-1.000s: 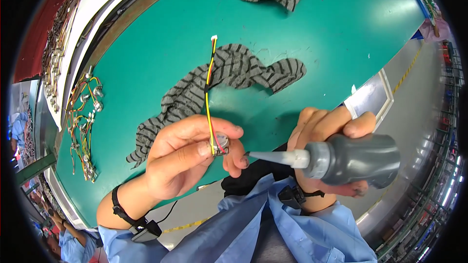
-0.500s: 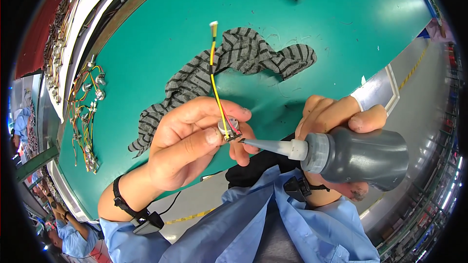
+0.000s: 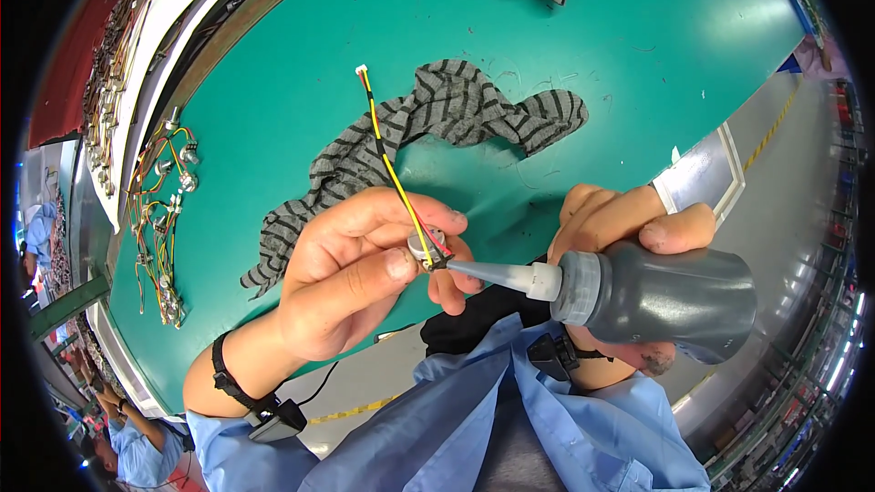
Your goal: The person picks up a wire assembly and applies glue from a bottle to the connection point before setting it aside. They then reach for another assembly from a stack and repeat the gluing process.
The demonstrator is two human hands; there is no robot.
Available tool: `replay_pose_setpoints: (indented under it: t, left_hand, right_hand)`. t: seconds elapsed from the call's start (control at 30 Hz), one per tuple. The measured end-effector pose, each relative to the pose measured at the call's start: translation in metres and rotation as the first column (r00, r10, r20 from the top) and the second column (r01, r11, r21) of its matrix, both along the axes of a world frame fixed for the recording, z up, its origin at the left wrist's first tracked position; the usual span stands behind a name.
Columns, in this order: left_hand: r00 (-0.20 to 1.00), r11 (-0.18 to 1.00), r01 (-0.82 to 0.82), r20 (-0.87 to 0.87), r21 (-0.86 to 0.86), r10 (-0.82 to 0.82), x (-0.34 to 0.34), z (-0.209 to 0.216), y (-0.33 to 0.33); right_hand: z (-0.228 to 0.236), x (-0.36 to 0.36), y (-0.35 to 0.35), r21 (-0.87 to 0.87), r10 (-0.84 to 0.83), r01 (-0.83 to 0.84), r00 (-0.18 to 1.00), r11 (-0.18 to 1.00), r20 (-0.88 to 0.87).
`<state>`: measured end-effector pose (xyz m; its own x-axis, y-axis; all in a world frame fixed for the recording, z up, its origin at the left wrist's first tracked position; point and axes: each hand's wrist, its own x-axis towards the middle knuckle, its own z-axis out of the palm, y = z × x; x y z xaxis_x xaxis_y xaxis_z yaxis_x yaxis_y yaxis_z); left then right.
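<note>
Head view: a green table is filling most of the scene, with a striped grey cloth lying toward twelve o'clock and wired metal parts lying toward nine. Toward eight o'clock the left hand is pinching a small round component narrowly between thumb and fingers, close to the picture's centre. Toward three the right hand is wrapping its fingers round a dark squeeze bottle. Compared with a second ago, the bottle's tapered nozzle is now meeting the component's edge at four o'clock instead of standing apart, so the work seems to be reaching the applying stage; whether anything is flowing, I cannot tell. Meanwhile the white connector, ending the component's wires, is leaning toward eleven rather than twelve.
</note>
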<state>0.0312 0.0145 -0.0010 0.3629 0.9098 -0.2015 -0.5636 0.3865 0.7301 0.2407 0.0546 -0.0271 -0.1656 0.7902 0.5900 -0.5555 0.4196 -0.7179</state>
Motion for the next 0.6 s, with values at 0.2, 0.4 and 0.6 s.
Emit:
replay_pose_setpoints:
  t: [0.2,0.4,0.6]
  left_hand:
    - [1.000,1.000,-0.002,0.002,-0.011,0.002,0.0004,0.0001,-0.0006]
    - [1.000,1.000,-0.001,0.002,-0.013,0.001,0.0004,0.0002,-0.0010]
    - [1.000,1.000,0.008,0.006,-0.015,-0.008,0.0003,0.0001,-0.0003]
  right_hand:
    - [0.0033,-0.0022,-0.0023,-0.051,-0.108,0.114,0.989,0.992,0.104]
    - [0.0031,-0.0024,-0.0020,-0.050,-0.113,0.118,0.989,0.992,0.092]
    - [0.0006,-0.0017,-0.0012,-0.042,-0.105,0.109,0.992,0.993,0.076]
